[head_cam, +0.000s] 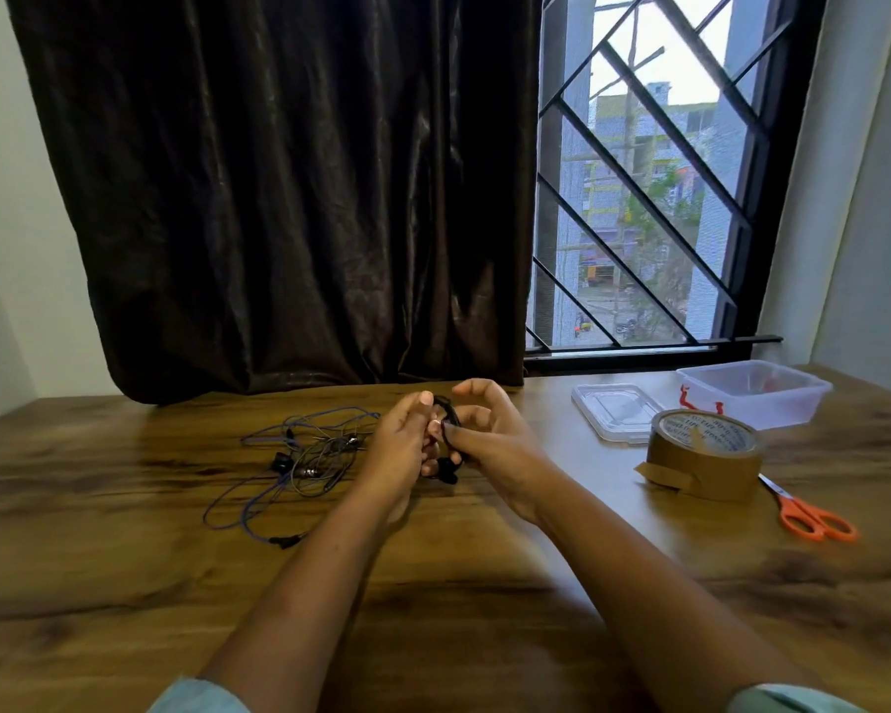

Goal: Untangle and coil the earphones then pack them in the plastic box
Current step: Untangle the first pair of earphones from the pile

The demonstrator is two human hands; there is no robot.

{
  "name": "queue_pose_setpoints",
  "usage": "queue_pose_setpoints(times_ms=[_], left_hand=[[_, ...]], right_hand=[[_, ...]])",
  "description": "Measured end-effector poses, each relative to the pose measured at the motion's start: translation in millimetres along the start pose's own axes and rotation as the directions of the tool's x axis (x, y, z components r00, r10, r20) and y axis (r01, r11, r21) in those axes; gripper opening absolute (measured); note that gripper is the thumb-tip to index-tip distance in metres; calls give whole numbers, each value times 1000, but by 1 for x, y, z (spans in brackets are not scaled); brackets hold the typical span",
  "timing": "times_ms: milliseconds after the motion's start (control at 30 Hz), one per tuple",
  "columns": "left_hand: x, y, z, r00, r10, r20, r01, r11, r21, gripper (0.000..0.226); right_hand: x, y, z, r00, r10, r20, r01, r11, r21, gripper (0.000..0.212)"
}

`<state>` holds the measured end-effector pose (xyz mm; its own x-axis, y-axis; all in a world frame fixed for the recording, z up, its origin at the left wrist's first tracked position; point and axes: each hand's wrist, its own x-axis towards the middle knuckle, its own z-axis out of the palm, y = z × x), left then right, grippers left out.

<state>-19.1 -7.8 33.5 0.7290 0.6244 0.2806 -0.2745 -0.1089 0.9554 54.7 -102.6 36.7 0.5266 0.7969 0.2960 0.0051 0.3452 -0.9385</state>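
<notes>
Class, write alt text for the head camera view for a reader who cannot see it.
Two bare hands, left hand and right hand, wind a black earphone cord above a wooden table. A tangled pile of earphone cables lies left; an open clear plastic box stands right.

Black cord mostly hidden between both hands; red item inside box too blurred to identify.
</notes>
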Motion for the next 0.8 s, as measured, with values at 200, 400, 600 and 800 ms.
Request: queue_pose_setpoints(times_ms=[200, 400, 600, 800], left_hand=[[3, 0, -5, 999, -30, -37, 30, 999, -19, 27], [4, -3, -6, 996, -40, -74, 44, 998, 53, 30], [7, -3, -12, 994, -90, -57, 86, 994, -70, 30], [4, 3, -6, 992, -123, 19, 124, 960, -251, 30]], right_hand=[[2, 2, -2, 996, -88, -20, 87, 996, -29, 23], [2, -2, -12, 988, -100, 114, 102, 995, -11, 37], [7, -8, -17, 997, -62, -53, 63, 998, 15, 23], [9, 8, -19, 908, 298, -293, -324, 945, -43, 25]])
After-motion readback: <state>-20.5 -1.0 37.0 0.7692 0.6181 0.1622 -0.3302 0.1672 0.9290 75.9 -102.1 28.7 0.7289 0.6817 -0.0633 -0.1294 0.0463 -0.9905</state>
